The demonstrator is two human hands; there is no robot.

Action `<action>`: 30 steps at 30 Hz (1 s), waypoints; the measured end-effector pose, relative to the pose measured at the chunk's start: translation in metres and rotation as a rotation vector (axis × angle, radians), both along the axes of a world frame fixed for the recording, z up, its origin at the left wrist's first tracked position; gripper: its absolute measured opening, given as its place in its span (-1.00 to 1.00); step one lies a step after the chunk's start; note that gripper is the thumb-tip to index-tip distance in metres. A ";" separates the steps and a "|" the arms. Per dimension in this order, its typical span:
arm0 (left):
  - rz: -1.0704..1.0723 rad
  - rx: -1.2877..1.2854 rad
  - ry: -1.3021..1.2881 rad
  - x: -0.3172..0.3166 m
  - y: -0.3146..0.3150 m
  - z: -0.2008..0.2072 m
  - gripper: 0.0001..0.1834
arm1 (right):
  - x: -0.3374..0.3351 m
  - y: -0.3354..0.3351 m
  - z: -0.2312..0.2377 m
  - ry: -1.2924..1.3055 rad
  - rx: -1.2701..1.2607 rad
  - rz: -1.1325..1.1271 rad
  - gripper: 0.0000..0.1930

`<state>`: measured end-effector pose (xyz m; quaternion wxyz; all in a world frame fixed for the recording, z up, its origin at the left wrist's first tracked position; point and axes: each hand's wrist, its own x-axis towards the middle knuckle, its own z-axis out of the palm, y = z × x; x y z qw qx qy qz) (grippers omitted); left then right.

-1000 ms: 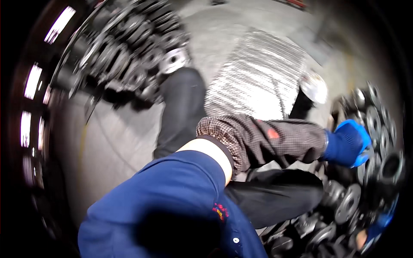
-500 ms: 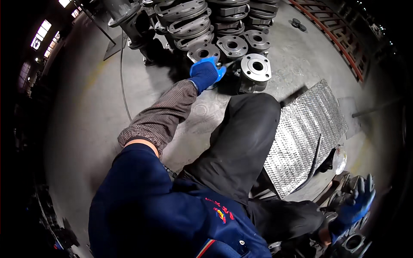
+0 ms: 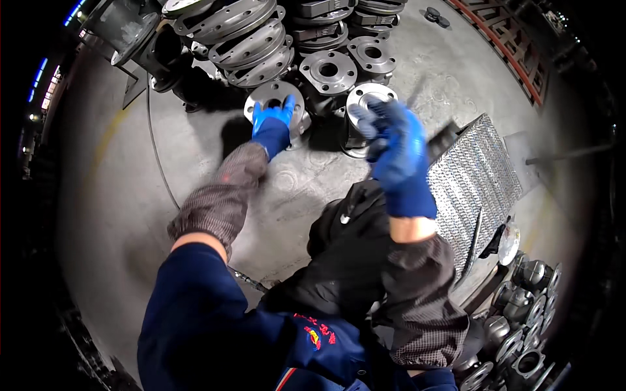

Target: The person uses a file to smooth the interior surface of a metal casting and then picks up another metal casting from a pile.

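"Where are the left hand's fingers (image 3: 259, 116)?"

"Spread, blue-gloved, on a grey flanged casting (image 3: 276, 90). I can't tell whether they grip it."

"And the right hand (image 3: 399, 146)?"

"Blurred, its fingers over a brighter-topped casting (image 3: 373, 93); touch and grip are unclear."

"Where do both castings stand?"

"On the floor (image 3: 277, 225), near stacked grey castings (image 3: 251, 49), with a textured silvery sheet (image 3: 479, 179) off to the right."
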<state>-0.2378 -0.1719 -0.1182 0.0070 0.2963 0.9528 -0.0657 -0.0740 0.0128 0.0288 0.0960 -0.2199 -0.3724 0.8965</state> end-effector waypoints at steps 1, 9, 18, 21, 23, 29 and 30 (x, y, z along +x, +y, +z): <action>-0.007 -0.019 -0.157 0.015 0.007 0.014 -0.13 | -0.008 -0.006 -0.023 -0.052 0.014 0.038 -0.62; -0.098 -0.051 -0.086 0.157 -0.066 0.005 -0.29 | -0.027 -0.087 -0.165 -0.440 1.169 0.205 -0.56; 0.735 1.163 -0.758 0.140 -0.143 -0.039 -0.48 | -0.020 -0.108 -0.212 -0.171 1.193 0.373 -0.72; 0.990 1.516 -0.966 0.149 -0.125 -0.032 -0.57 | -0.010 -0.127 -0.205 -0.343 1.082 0.260 -0.62; 0.978 1.399 -0.915 0.158 -0.117 -0.014 -0.64 | 0.000 -0.125 -0.187 -0.211 1.147 0.267 -0.60; 0.268 1.053 -0.554 0.150 -0.096 0.057 -0.54 | 0.010 -0.092 -0.108 -0.192 0.856 -0.029 -0.66; 0.250 1.186 -0.477 0.149 -0.079 0.067 -0.60 | 0.016 -0.084 -0.093 -0.166 0.749 -0.106 -0.60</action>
